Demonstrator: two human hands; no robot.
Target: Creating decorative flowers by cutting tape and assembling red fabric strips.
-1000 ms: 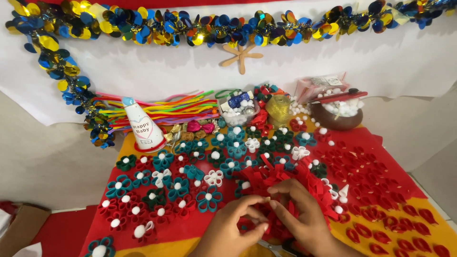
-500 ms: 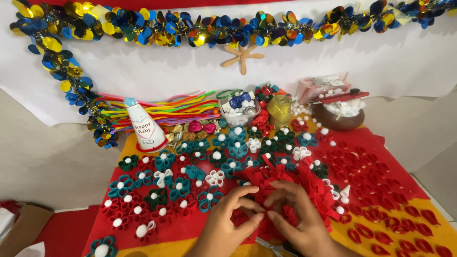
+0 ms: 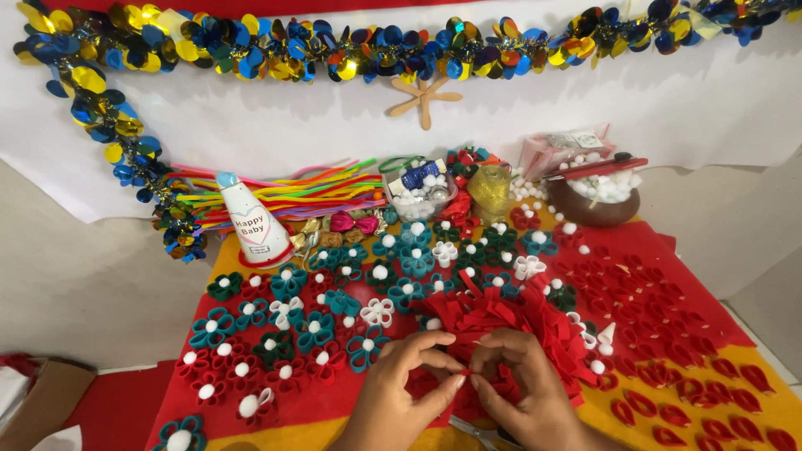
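Head view: the left hand (image 3: 401, 392) and right hand (image 3: 522, 388) meet at lower centre, fingertips pinched together on a strip of the red fringed felt piece (image 3: 501, 321), which lies on the red mat (image 3: 710, 309) just above them. Judgement: a small fold like this is best handled with a firm, close pinch, the rest of the felt lying flat. Both wrists enter from the bottom edge, fingers curled inward. Felt flowers (image 3: 317, 326) lie left; a brown bowl (image 3: 585, 209) sits upper right.

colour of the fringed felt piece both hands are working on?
Red. The fringed felt piece shows best in the head view, pinched between left hand and right hand.
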